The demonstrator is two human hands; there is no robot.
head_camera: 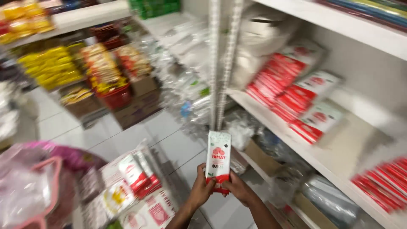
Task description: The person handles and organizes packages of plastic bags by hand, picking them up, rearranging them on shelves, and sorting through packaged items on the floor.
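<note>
Shelf unit: I see white shelves running along my right, tilted in my view, much of it blurred.
Floor: pale tiles spread below, well under the hands.
Far racks: yellow and orange snack packs fill the shelves at the upper left, too blurred for me to tell more.
Shelf stock: red-and-white pouches lie stacked flat on the right shelf, well apart from the hands.
Pink basket: a pink handled basket with clear plastic bags sits at my lower left.
Floor stock: more red-and-white packs lie in a heap on the floor, just left of my left arm.
Held pouch: one white pouch with a red base and a red fruit print stands upright between both hands, low in the middle of my view, above the floor.
Left hand: fingers curled around the pouch's lower left edge.
Right hand: fingers closed on the lower right edge, touching the red base.
</note>
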